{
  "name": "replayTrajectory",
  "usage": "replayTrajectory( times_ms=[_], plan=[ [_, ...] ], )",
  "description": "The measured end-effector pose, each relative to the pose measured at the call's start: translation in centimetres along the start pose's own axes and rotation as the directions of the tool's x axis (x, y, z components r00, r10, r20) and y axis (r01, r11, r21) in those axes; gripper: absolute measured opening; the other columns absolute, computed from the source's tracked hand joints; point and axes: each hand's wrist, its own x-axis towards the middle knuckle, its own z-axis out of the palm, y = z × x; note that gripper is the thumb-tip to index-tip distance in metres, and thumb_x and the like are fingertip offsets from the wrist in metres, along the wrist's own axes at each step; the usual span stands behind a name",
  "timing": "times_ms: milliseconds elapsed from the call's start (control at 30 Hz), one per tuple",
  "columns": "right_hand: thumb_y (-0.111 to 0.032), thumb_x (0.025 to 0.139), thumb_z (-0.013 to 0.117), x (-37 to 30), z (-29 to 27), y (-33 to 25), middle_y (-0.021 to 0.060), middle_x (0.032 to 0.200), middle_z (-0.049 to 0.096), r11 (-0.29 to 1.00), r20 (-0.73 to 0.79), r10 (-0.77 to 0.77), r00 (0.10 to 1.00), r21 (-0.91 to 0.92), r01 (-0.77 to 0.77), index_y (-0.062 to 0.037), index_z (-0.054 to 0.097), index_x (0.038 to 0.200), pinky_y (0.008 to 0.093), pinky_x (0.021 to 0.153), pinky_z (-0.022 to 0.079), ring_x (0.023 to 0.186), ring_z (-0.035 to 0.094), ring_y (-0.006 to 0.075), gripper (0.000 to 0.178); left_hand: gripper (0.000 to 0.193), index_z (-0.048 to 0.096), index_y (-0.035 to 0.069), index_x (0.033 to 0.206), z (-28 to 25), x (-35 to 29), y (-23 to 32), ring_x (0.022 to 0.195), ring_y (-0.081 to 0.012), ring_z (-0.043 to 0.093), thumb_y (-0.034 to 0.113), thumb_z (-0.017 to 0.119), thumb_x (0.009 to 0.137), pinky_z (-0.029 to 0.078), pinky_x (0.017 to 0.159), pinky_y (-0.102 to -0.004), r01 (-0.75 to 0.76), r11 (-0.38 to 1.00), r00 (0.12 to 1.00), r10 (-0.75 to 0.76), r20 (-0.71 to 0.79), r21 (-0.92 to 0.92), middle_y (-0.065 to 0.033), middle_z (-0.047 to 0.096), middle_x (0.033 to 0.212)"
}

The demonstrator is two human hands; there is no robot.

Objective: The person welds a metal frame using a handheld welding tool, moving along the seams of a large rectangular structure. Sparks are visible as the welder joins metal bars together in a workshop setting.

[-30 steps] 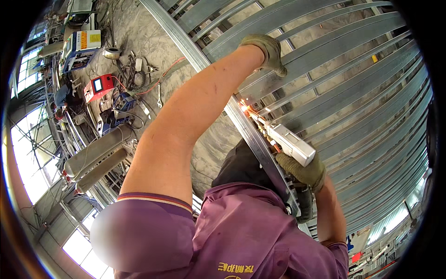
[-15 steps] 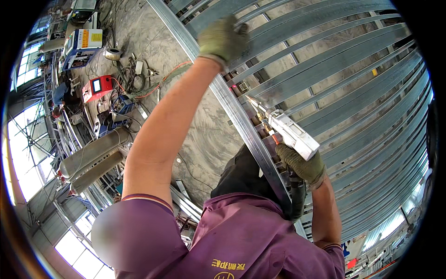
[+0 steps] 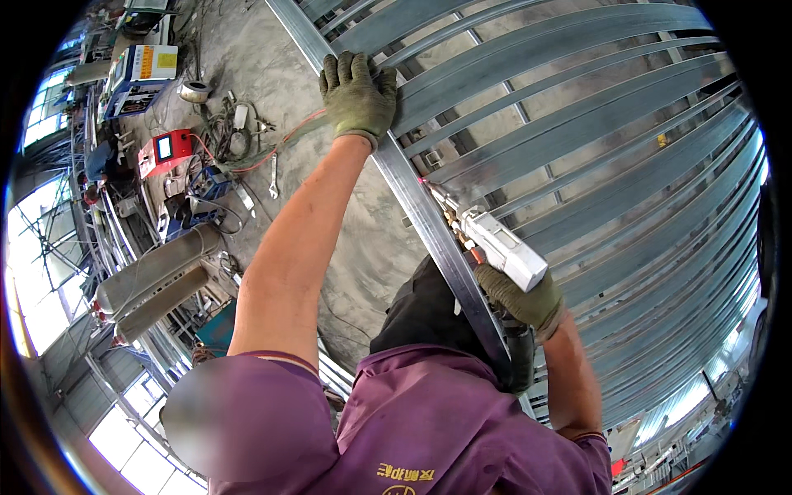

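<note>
My left hand (image 3: 360, 96), in a dirty green work glove, lies on the edge rail (image 3: 412, 198) of a galvanized steel frame, fingers apart and stretched over the metal. In my right hand (image 3: 523, 295), gloved alike and closed round the grip, is a white welding gun (image 3: 500, 244) with brass fittings and a pointed tip. That tip meets, or nearly meets, the inner side of the rail where a flat slat (image 3: 495, 157) joins it; a small red glow shows there. The glove hides most of the gun's handle.
Parallel slats fill the right side. Left on the concrete floor are a red machine with a screen (image 3: 165, 153), a blue-and-white machine (image 3: 139, 76), tangled cables (image 3: 239, 136), a wrench (image 3: 274, 177) and grey cylinders (image 3: 157, 276). A crouching person (image 3: 103, 161) is farther off.
My left hand has come down from above the slats onto the edge rail, its fingers now spread. The welding gun has shifted slightly left, its tip now at the rail, with a red glow.
</note>
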Motion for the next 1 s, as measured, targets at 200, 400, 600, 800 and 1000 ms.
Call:
replayTrajectory(
  times_ms=[200,400,600,800,1000],
  plan=[
    [-0.018,0.101,0.088,-3.9,-0.5,-0.3,0.0067,0.106,0.084,0.978,-0.12,-0.123,0.985,-0.184,0.099,-0.0044,0.081,0.134,0.035,0.086,0.062,0.095,0.076,0.019,0.037,0.049,0.07,0.011,0.139,-0.2,-0.2,0.0,0.151,-0.0508,0.051,0.046,0.072,0.104,0.039,0.128,-0.0614,0.025,0.999,1.0,-0.025,0.008,0.032,-0.0154,0.068,0.149],
    [-0.017,0.099,0.088,-4.6,1.1,3.0,0.0091,0.098,0.083,0.883,-0.24,-0.345,0.907,-0.411,0.227,-0.006,0.084,0.124,0.0365,0.076,0.063,0.084,0.08,0.0253,0.027,0.054,0.069,0.011,0.144,-0.5,0.1,0.2,0.156,-0.049,0.047,0.049,0.069,0.106,0.037,0.13,-0.0603,0.025,0.998,0.999,-0.027,0.038,0.051,-0.016,0.065,0.154],
    [-0.018,0.093,0.091,-5.1,3.5,1.9,0.0125,0.099,0.083,0.93,-0.367,-0.267,0.891,-0.342,0.137,-0.0086,0.083,0.118,0.0403,0.078,0.066,0.087,0.083,0.0309,0.028,0.057,0.069,0.01,0.146,-1.2,0.2,0.8,0.158,-0.0483,0.046,0.051,0.068,0.106,0.034,0.133,-0.0601,0.055,0.998,0.992,-0.059,0.109,0.039,-0.0162,0.063,0.158],
    [-0.022,0.094,0.089,-5.0,3.7,1.7,0.0129,0.101,0.083,0.855,-0.338,-0.354,0.872,-0.494,0.156,-0.009,0.083,0.118,0.0415,0.08,0.067,0.09,0.083,0.0338,0.028,0.057,0.068,0.01,0.146,-1.1,0.2,0.6,0.158,-0.0487,0.045,0.051,0.068,0.106,0.034,0.132,-0.0605,0.043,0.998,0.994,-0.048,0.1,0.049,-0.017,0.063,0.157],
    [-0.021,0.095,0.088,-5.2,4.6,2.2,0.013,0.105,0.084,0.892,-0.379,-0.305,0.873,-0.435,0.123,-0.0091,0.083,0.119,0.0415,0.08,0.068,0.093,0.084,0.0335,0.027,0.053,0.067,0.007,0.143,-0.6,0.2,0.4,0.158,-0.049,0.043,0.044,0.065,0.105,0.03,0.133,-0.0619,0.046,0.999,0.995,-0.046,0.086,0.004,-0.0191,0.061,0.157]
  ],
)
